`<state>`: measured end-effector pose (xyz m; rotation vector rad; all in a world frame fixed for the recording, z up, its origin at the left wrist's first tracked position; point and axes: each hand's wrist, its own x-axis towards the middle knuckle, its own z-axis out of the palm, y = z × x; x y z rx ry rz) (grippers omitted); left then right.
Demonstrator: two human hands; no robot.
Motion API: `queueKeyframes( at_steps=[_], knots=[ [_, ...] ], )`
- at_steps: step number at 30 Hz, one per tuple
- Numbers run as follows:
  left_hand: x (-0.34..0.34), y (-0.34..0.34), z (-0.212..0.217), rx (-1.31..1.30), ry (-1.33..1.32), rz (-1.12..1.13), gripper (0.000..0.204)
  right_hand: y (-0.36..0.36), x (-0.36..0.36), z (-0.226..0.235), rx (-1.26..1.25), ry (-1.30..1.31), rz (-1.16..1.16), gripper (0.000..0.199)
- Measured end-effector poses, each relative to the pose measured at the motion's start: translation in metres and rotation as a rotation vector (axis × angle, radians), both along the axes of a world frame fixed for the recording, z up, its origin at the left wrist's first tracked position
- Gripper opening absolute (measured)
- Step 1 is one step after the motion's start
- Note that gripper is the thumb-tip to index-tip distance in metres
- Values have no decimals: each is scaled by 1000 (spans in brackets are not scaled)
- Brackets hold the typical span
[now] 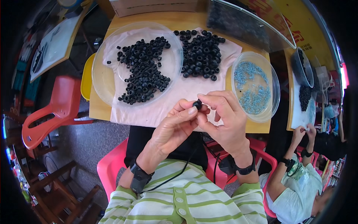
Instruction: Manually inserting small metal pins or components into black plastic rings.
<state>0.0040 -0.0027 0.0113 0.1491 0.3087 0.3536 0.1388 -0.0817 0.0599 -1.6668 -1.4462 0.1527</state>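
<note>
A small black rubber ring (pixel 197 105) sits pinched between the fingertips of both hands, held in the air just above the near edge of the counter (pixel 97 108). The left hand (pixel 173 128) closes its grip on the ring with thumb and forefinger from the left side; the right hand (pixel 223 117) closes on it from the right, its fingers curled over the top, so the ring is half hidden between the two. Whether anything is fitted inside the ring cannot be told. Each wrist wears a dark band, and the sleeves are striped green and white.

Under the hands lies a pale pink cloth (pixel 175 95) spread over the wooden counter. On the cloth to the left stands a wide clear shallow dish (pixel 100 80) holding a scatter of black rings (pixel 143 69) like the held one. Just beside it, further back and to the right, a loose heap of the same black rings (pixel 201 54) lies directly on the cloth. To the right of the hands, a smaller clear round dish (pixel 275 89) holds many small light blue pieces (pixel 251 87). Behind it a clear tray (pixel 253 26) of dark parts stands tilted at the far edge.

A red plastic chair (pixel 56 108) stands left of the counter. At lower right another person (pixel 302 179) in a pale shirt works with both hands at a neighbouring table.
</note>
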Motion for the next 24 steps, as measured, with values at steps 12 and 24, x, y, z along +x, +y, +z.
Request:
queueKeyframes(
  at_steps=[12,24],
  knots=[
    [11,0,12,123,52,23,7,1,12,10,113,-170,60,34],
    [-2,103,38,1980,1096,462,11,75,190,94,-102,-297,-571,35]
  ],
)
